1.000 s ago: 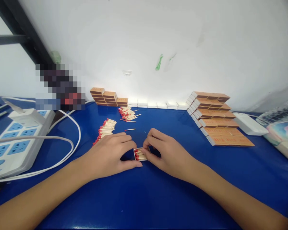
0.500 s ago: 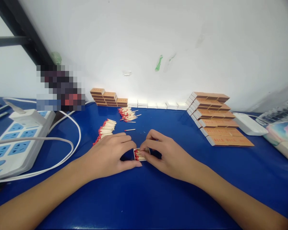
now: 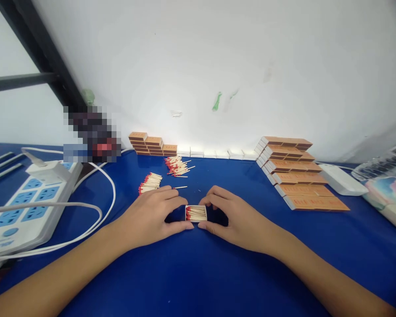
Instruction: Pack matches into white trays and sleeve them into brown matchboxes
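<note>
A small white matchbox tray [image 3: 196, 213] full of red-tipped matches lies on the blue table [image 3: 198, 273] between my hands. My left hand [image 3: 152, 215] grips its left end between thumb and forefinger. My right hand [image 3: 232, 215] pinches its right end, fingers curled round it. Behind my left hand lies a bundle of loose matches [image 3: 149, 182], one single match [image 3: 181, 187] beside it, and a second heap of matches [image 3: 177, 166] further back.
Stacked orange matchboxes [image 3: 295, 171] stand at the right, a smaller stack of them [image 3: 152, 143] by the wall, with a row of white trays [image 3: 218, 153] between. A white power strip [image 3: 29, 200] with cables lies at left. A white adapter [image 3: 341, 179] and packets [image 3: 387, 191] sit far right.
My right fingers have come off the top of the matches and now hold the tray's right end, so the full tray shows. The camera has tilted slightly.
</note>
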The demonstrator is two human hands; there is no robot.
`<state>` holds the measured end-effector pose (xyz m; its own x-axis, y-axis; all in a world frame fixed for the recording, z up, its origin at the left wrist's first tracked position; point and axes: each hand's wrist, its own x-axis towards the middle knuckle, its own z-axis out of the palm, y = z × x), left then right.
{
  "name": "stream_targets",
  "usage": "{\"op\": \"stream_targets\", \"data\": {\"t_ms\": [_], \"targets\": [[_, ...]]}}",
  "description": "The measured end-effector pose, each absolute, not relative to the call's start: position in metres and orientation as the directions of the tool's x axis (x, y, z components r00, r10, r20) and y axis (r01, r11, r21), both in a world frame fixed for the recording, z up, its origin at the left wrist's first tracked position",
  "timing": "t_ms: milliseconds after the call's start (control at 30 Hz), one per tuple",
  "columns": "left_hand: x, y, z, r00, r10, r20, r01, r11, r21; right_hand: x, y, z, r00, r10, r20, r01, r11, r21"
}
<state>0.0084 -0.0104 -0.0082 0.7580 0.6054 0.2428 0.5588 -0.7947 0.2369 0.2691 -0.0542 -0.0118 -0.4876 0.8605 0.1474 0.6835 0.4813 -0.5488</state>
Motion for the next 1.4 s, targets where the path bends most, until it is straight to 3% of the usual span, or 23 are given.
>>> {"op": "stream_targets", "data": {"t_ms": [133,200,267,367,467,600,1033,1200,1300,1400], "targets": [[0.0,0.009,0.009,0.688,0.626,0.367,0.585,-0.777,0.23,0.274,-0.051,-0.012,-0.467,0.864,0.189,0.693,0.49,-0.529],[-0.008,0.025,0.026,0.599,0.64,0.481,0.673,-0.728,0.131,0.277,-0.049,-0.012,-0.456,0.868,0.196,0.702,0.487,-0.52],[-0.017,0.042,0.045,0.554,0.665,0.501,0.78,-0.624,-0.035,0.28,-0.047,-0.011,-0.434,0.88,0.193,0.718,0.468,-0.516],[-0.028,0.068,0.069,0.473,0.8,0.369,0.881,-0.431,-0.195,0.283,-0.045,-0.011,-0.407,0.893,0.192,0.729,0.444,-0.521],[-0.03,0.091,0.081,0.271,0.914,0.303,0.957,-0.221,-0.188,0.285,-0.045,-0.012,-0.395,0.897,0.2,0.724,0.438,-0.533],[-0.025,0.113,0.08,0.03,0.958,0.287,0.998,-0.014,-0.058,0.286,-0.044,-0.011,-0.371,0.902,0.221,0.727,0.43,-0.535],[-0.025,0.131,0.073,-0.018,0.95,0.312,0.998,0.038,-0.057,0.294,-0.041,-0.016,-0.344,0.891,0.296,0.728,0.452,-0.515],[-0.01,0.101,0.078,0.016,0.885,0.466,0.999,0.007,-0.047,0.302,-0.037,-0.011,-0.333,0.872,0.36,0.723,0.481,-0.496],[0.019,0.045,0.063,0.181,0.816,0.549,0.971,-0.236,0.031,0.319,-0.029,-0.006,-0.289,0.848,0.445,0.752,0.488,-0.442],[0.047,-0.009,0.03,0.497,0.722,0.481,0.833,-0.552,-0.032,0.337,-0.02,-0.004,-0.231,0.828,0.511,0.83,0.442,-0.341]]}}
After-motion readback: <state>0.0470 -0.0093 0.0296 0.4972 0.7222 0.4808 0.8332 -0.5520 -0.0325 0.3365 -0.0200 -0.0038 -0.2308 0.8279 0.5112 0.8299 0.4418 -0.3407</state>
